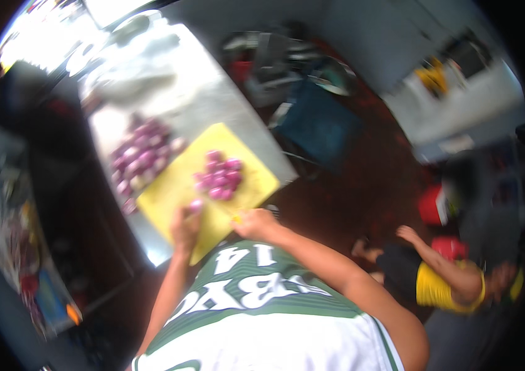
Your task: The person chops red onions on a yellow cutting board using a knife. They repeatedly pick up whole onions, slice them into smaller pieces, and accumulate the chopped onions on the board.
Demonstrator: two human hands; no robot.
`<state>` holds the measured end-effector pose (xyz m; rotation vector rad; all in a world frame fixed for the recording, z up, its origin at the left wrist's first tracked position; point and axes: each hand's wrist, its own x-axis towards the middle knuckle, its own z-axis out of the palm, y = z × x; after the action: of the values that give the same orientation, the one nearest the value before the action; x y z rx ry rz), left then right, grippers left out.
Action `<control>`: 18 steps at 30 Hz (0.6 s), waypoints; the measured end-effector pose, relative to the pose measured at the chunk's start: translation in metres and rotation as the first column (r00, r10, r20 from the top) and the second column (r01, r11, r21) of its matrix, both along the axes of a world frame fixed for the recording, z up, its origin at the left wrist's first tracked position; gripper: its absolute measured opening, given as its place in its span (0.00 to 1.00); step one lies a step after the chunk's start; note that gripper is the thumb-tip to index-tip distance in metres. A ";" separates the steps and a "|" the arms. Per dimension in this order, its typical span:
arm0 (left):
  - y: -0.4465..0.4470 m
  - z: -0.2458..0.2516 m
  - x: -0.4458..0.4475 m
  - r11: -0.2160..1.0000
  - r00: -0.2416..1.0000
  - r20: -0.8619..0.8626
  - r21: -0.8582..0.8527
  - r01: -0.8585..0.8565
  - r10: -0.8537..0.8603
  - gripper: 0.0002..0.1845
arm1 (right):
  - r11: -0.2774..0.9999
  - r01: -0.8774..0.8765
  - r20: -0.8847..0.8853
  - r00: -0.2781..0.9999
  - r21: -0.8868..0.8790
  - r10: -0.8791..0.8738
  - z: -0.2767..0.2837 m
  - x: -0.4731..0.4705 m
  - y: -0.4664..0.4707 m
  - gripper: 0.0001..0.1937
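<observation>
My left hand (185,228) is at the near-left part of a yellow cutting board (174,185), with a peeled purple onion (196,205) held at its fingertips. My right hand (257,224) is closed in a fist over the board's near-right edge. A bright yellow object (236,219), perhaps a tool's handle, shows at its fingers; blur hides the rest. Between and beyond my hands, a pile of glossy purple onions (219,176) sits on the board. Left of the board, a larger heap of duller purple onions (144,150) lies on the metal table (206,95).
White plastic bags (137,76) lie farther up the table. Right of it stand a dark blue stool (320,123) and a cluster of pots and containers (271,60). Another person in a yellow top (448,285) is at the lower right. A cluttered shelf (35,273) runs along the left.
</observation>
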<state>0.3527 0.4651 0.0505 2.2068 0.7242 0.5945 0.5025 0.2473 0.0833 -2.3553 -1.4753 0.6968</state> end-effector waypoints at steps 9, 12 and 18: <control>-0.002 0.010 -0.017 0.983 0.989 -0.035 -0.115 -0.145 0.142 0.11 | 0.977 0.088 -0.065 0.993 -0.195 -0.102 0.025 0.003 0.002 0.25; 0.001 0.014 -0.031 0.980 0.985 -0.070 -0.112 -0.165 0.158 0.11 | 0.949 0.107 -0.048 0.991 -0.297 -0.127 0.022 -0.001 0.013 0.25; 0.042 0.033 -0.048 0.959 0.958 -0.046 0.030 -0.282 0.283 0.11 | 0.932 0.062 -0.296 0.939 -0.357 -0.176 0.025 0.035 0.025 0.28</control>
<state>0.3045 0.5073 0.0834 2.1612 1.0758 0.6938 0.5371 0.2726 0.1080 -2.3929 -1.1287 1.3286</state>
